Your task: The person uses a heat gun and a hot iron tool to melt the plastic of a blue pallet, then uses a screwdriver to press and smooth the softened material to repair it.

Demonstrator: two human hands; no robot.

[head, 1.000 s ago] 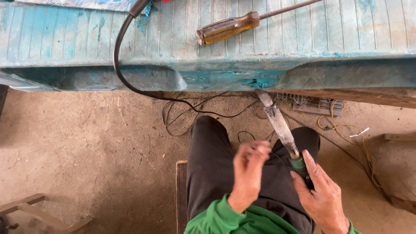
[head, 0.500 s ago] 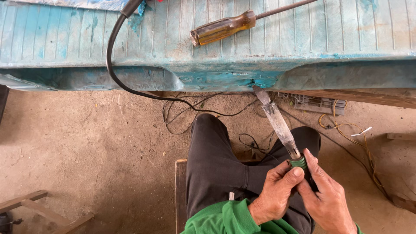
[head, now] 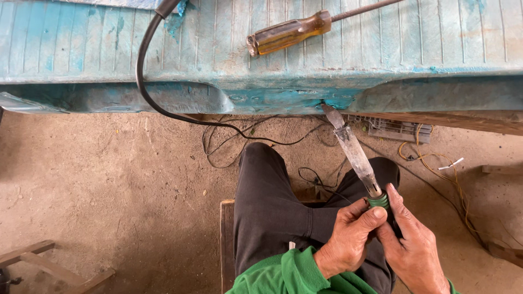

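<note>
Both hands wrapped on the green collar of a soldering iron, tip pointing up and away

Left hand [head: 348, 239] pinches the collar with thumb and fingers, right hand [head: 414, 250] closed around the handle just beside it. The soldering iron [head: 354, 149] runs long-ways up and slightly left from the grip, its tip nearly touching the near edge of the blue bench [head: 81, 60], over the lap.
</note>
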